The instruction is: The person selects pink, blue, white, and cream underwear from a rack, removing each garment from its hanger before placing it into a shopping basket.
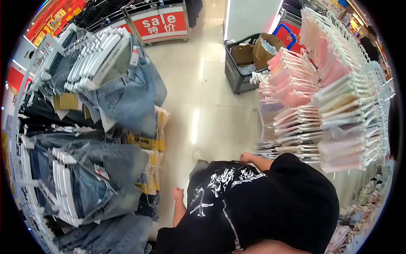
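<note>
My left hand [178, 194] hangs low at my side, fingers loosely curled, with nothing visible in it. Closest to it are jeans [122, 182] on white hangers and clear packs with yellow labels [148, 171] on the left rack. My right hand [246, 157] is in front of my black shirt [270, 203], its fingers curled in and no object showing. Beside that hand, pink and pale garments [292, 84] hang in tight rows on the right rack. Neither hand appears to touch the clothes.
A tiled aisle [207, 84] runs between the racks. Ahead on the right stands a dark plastic basket [243, 78] holding cardboard boxes, with a blue handle [285, 31] behind it. A red sale sign [158, 23] fronts a bin of dark clothes. Another person [370, 44] is at the far right.
</note>
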A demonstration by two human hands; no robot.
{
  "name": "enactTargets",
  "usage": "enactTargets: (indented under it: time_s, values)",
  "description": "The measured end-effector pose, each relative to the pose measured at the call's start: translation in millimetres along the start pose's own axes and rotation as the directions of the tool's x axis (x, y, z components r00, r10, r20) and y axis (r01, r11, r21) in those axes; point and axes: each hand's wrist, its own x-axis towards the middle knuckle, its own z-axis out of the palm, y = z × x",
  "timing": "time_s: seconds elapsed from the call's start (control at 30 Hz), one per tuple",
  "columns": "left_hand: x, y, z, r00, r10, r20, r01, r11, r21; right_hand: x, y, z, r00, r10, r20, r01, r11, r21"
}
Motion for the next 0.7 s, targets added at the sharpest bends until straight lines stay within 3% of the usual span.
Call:
enactTargets:
  time_s: [0.03, 0.1, 0.13, 0.17, 0.23, 0.33, 0.4, 0.47, 0.53, 0.57, 0.6, 0.63, 0.7]
  values:
    - [26.0, 11.8, -9.5, 1.0, -0.003, -0.021, 0.003, 0.999, -0.032, -7.7, -41.4, -37.4, 0.995, -0.049, 0.083, 0.033, 0.983, 0.179]
    - [69.8, 40.6, -38.7, 0.998, -0.012, -0.068, 0.006, 0.996, -0.09, 17.0, -96.1, -79.0, 0.99, -0.079, -0.119, 0.12, 0.913, 0.391]
    - [95.4, 42.3, -42.4, 0.984, 0.133, -0.12, -0.131, 0.991, 0.028, 39.3, -111.2, -90.6, 0.96, -0.127, -0.251, 0.228, 0.875, 0.428]
    - [112.6, 49.4, -46.9, 0.997, 0.047, -0.059, -0.052, 0.994, -0.092, 55.7, -125.1, -102.3, 0.915, -0.155, -0.372, 0.326, 0.827, 0.458]
    - [150.5, 71.7, -55.0, 0.99, -0.105, 0.092, 0.128, 0.947, -0.293, 29.6, -171.0, -149.4, 0.9, -0.141, -0.412, 0.402, 0.631, 0.664]
    - [209.3, 87.9, -50.5, 0.95, -0.051, 0.308, 0.157, 0.931, -0.331, 44.2, -166.5, -169.5, 0.853, -0.13, -0.506, 0.504, 0.457, 0.733]
    - [230.1, 118.4, -54.6, 0.923, 0.006, 0.386, 0.043, 0.992, -0.119, 57.4, -131.6, -166.2, 0.868, -0.023, -0.495, 0.459, 0.416, 0.785]
    - [247.7, 147.7, -51.2, 0.9, 0.098, 0.425, -0.141, 0.988, 0.071, 72.8, -73.6, -145.7, 0.887, 0.214, -0.408, 0.266, 0.485, 0.833]
    - [271.8, 178.5, -49.4, 0.872, 0.246, 0.422, -0.371, 0.896, 0.244, 58.9, -27.3, -131.1, 0.853, 0.472, -0.223, 0.026, 0.389, 0.921]
    - [286.4, 194.9, -46.0, 0.863, 0.242, 0.444, -0.395, 0.87, 0.294, 59.5, 12.6, -106.3, 0.876, 0.182, -0.448, 0.021, 0.911, 0.412]
    - [304.6, 209.5, -39.6, 0.856, 0.239, 0.459, -0.419, 0.84, 0.344, 61.0, 53.2, -81.2, 0.78, -0.133, -0.612, -0.081, 0.947, -0.31]
    - [322.1, 227.7, -32.5, 0.85, 0.235, 0.472, -0.44, 0.808, 0.391, 82.0, 88.5, -40.4, 0.797, 0.372, -0.476, -0.237, 0.917, 0.321]
    - [341.8, 274.5, -33.3, 0.874, 0.332, 0.355, -0.455, 0.817, 0.355, 104.4, 145.6, -5.9, 0.914, 0.361, -0.185, -0.193, 0.789, 0.584]
